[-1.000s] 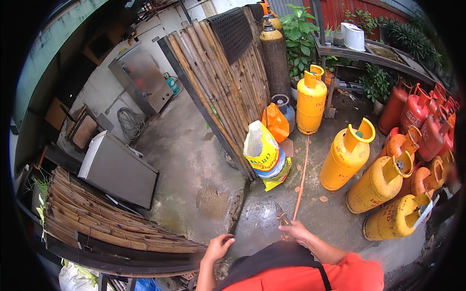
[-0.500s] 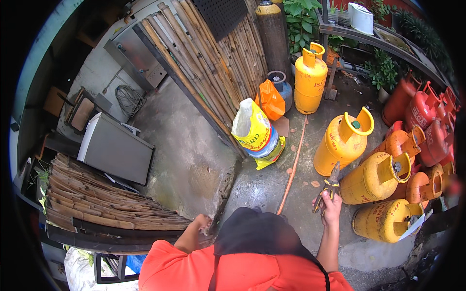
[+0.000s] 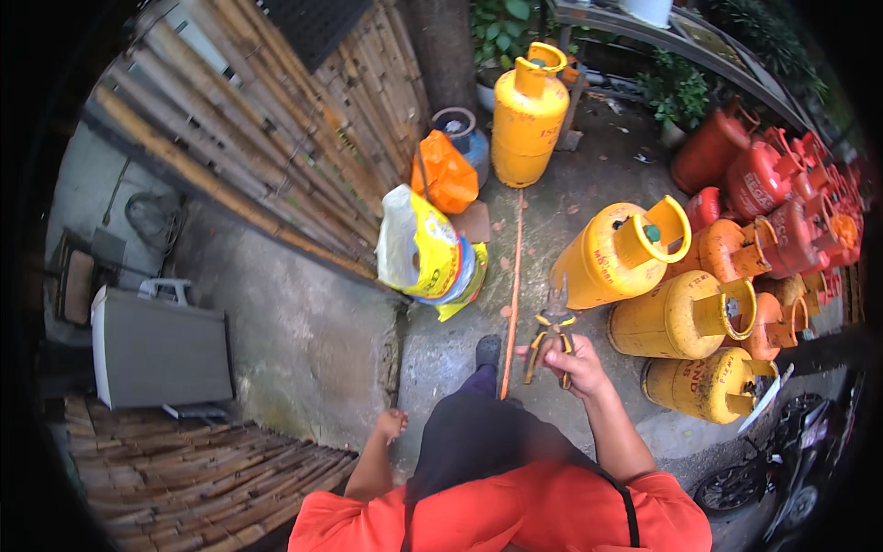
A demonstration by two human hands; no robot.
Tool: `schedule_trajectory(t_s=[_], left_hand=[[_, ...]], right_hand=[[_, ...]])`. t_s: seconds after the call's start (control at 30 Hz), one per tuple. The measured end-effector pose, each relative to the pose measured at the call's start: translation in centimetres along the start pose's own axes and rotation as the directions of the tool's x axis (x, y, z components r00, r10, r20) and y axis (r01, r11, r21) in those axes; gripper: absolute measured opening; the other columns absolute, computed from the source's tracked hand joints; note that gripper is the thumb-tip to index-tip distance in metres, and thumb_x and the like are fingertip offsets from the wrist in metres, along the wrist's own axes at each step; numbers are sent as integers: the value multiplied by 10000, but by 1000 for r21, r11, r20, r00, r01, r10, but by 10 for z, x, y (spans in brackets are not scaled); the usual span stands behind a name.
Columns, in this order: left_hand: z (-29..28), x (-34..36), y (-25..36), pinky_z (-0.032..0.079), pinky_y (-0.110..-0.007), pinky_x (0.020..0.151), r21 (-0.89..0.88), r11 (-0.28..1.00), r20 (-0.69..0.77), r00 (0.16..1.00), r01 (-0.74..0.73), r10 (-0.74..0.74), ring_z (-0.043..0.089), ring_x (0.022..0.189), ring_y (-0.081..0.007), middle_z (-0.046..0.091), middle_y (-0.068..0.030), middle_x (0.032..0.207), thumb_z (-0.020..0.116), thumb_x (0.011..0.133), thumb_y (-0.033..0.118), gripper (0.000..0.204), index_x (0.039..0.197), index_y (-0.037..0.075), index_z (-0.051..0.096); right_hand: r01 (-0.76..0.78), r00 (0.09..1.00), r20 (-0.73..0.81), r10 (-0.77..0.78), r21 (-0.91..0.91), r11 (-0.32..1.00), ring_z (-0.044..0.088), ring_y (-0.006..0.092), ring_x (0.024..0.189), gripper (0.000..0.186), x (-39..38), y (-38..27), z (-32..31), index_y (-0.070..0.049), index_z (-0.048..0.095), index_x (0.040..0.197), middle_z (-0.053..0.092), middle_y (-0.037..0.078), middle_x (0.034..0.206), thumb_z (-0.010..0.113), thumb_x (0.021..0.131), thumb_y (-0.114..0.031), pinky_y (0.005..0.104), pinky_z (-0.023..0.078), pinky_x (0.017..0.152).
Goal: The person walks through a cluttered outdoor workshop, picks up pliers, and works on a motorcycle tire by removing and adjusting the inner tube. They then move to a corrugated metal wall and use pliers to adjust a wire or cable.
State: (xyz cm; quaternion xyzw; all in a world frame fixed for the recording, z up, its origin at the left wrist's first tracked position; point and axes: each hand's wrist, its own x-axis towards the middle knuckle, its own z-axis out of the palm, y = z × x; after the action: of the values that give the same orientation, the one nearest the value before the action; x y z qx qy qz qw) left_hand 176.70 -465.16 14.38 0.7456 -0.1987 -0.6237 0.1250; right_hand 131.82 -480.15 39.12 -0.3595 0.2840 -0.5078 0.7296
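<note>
My right hand (image 3: 581,370) is wrapped round the handles of a pair of pliers (image 3: 556,320) with yellow-and-black grips. Its metal jaws point away from me, and the handles look spread. Just beyond the jaws stands an upright yellow gas cylinder (image 3: 602,262) with a collar and a green cap on its valve. Low beside my left thigh, my left hand (image 3: 393,423) hangs with curled fingers, and nothing shows in it. Farther off, another yellow gas cylinder (image 3: 531,124) stands upright.
Several yellow cylinders (image 3: 667,317) and red cylinders (image 3: 713,152) crowd the right. A yellow printed sack (image 3: 432,248) and orange bag (image 3: 446,175) stand by the bamboo fence (image 3: 267,120). An orange hose (image 3: 513,304) crosses the floor. Left is a grey cabinet (image 3: 166,350); lower right, a motorcycle (image 3: 782,465).
My view has shifted, and one foot now shows ahead. The pliers are nearer the middle, their handles spread wider. My left hand is away from the bamboo panel's end.
</note>
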Motion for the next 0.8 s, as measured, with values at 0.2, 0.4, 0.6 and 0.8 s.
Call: schedule_trajectory(t_s=[0.2,0.4,0.6,0.8], left_hand=[[-35,98,56,501,-391,622,214,954,37,975,208,-221,622,677,-218,659,-88,843,597,903,223,156,969,85,626],[-6,224,199,440,-336,518,477,752,135,884,-455,448,560,567,-170,613,-33,692,617,880,212,160,895,54,640],[115,195,342,439,-257,498,149,849,358,828,-507,432,557,568,-129,608,-54,727,562,951,175,177,912,8,605],[166,199,324,492,-306,519,550,660,485,839,-511,246,626,602,-177,657,-96,750,607,918,191,239,927,-45,646]], right_hand=[[-27,996,-88,9,-211,977,661,218,886,190,59,-75,33,-33,625,779,676,114,861,671,893,-179,346,521,744],[291,926,-160,-343,-275,916,609,291,1088,235,51,-109,40,-48,583,700,666,86,875,691,872,-167,412,471,917],[306,789,-390,-475,-421,854,638,265,1036,167,8,-143,49,-26,663,787,700,109,902,692,864,-171,360,493,837],[408,565,-559,-607,-450,795,628,165,744,220,-22,-143,42,-27,681,839,696,103,815,687,873,-244,293,477,663]])
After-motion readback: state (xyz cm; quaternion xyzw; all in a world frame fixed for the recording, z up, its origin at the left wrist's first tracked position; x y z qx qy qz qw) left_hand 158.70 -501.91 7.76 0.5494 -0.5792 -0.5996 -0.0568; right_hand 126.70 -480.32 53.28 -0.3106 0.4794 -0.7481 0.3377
